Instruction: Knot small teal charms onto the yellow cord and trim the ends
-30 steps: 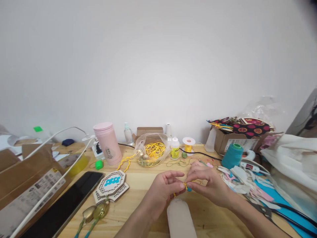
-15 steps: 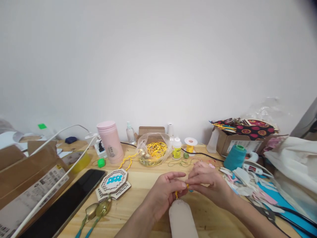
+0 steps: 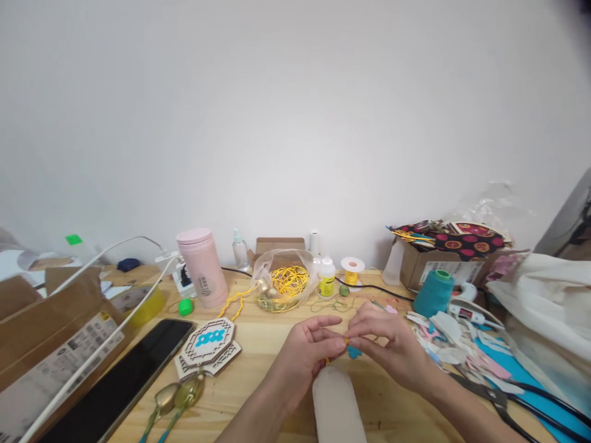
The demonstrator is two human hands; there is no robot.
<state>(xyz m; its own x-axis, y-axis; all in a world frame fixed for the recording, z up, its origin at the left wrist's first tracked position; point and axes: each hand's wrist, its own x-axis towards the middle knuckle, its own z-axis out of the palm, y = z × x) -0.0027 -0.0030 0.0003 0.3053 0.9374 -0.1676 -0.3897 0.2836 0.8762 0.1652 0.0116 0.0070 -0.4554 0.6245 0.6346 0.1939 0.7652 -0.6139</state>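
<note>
My left hand [image 3: 308,346] and my right hand [image 3: 390,341] meet over the middle of the table, fingertips pinched together. Between them is a short piece of yellow cord [image 3: 346,341], mostly covered by the fingers. The cord runs down to the top of a pale, round-ended flat tag [image 3: 336,403], which lies below the left hand toward the near edge. A small blue flower-shaped piece [image 3: 354,352] shows just under the right fingertips. Left of the hands rest hexagonal wooden pendants [image 3: 210,341] with blue flowers and a yellow braided cord [image 3: 236,301].
A phone [image 3: 124,375], an open carton [image 3: 50,357] and a pink tumbler [image 3: 203,267] stand left. Behind are a bag of yellow cord [image 3: 289,280], a glue bottle [image 3: 326,278] and a spool [image 3: 352,271]. Scissors [image 3: 496,397], fabric scraps [image 3: 450,338] and a teal thread cone [image 3: 434,293] lie right.
The view has shifted slightly. Both hands stay pinched at the cord; the right fingers have tilted a little, and more of the blue flower piece now shows beneath them.
</note>
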